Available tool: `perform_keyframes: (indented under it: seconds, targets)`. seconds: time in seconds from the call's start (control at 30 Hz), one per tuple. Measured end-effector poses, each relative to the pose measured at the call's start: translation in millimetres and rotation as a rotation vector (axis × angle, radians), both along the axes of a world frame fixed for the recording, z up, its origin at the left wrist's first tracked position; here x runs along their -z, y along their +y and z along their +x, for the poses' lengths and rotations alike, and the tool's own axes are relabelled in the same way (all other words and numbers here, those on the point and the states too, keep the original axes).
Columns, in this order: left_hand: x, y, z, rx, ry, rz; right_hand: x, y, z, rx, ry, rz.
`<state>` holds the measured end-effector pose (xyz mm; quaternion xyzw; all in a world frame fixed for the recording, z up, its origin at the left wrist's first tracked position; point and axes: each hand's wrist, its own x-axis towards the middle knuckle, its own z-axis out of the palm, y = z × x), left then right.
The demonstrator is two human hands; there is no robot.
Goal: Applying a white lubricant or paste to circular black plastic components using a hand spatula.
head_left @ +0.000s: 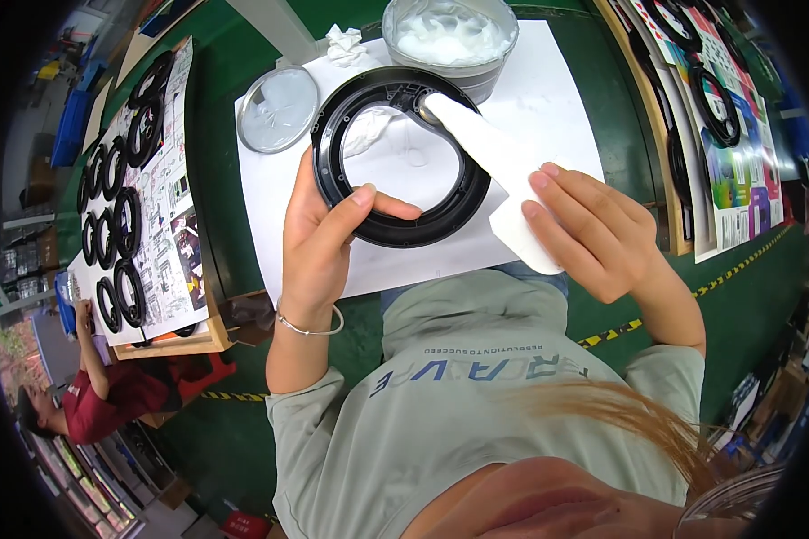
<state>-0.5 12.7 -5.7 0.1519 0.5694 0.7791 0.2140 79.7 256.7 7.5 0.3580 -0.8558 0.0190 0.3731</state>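
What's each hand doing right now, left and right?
Left hand: closed around the black ring, gripping its lower left rim.
Right hand: closed on the white spatula, whose tip touches the ring's upper inner edge.

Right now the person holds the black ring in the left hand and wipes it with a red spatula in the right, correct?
Not quite. In the head view the left hand does hold the black ring, but the spatula in the right hand is white, not red.
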Motion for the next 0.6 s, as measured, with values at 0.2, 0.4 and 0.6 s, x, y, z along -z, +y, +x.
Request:
perform_keyframes:
  seconds: [0.2, 0.4, 0.6]
  targets:
    - [3.1, 0.2, -1.6, 0.013, 0.011, -0.022, 3.7, 2.5, 0.8, 0.015, 0.023, 0.029]
    - [2.5, -0.1, -0.6, -0.02, 0.034, -0.041, -9.8, 19.0, 4.0, 0.01, -0.054, -0.11]
    - [1.5, 0.5, 0.8, -0.013, 0.087, -0.053, -11.1, 13.6, -0.2, 0.01, -0.153, -0.324]
